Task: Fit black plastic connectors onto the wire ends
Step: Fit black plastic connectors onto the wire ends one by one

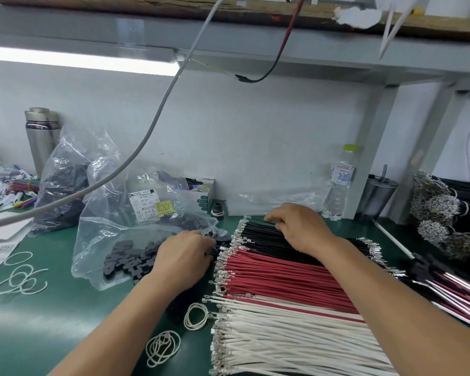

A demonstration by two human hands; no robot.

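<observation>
Three flat rows of cut wires with metal terminals lie on the green mat: black wires (266, 240) at the back, red wires (277, 278) in the middle, white wires (282, 337) nearest me. A clear bag (98, 251) at their left holds several black plastic connectors (125, 263), and a few have spilled by its mouth. My left hand (182, 256) has its fingers curled at that mouth, pinching a black connector (211, 251) beside the wire terminals. My right hand (296, 226) lies over the black wires, fingertips curled on one at the far edge.
A second bag of connectors (63, 185) and a steel flask (38, 137) stand back left. White rubber bands (22, 278) lie on the mat, more rubber bands (163, 346) near me. A water bottle (339, 183) and a cup (377, 194) stand back right; finished harnesses (451, 286) lie right.
</observation>
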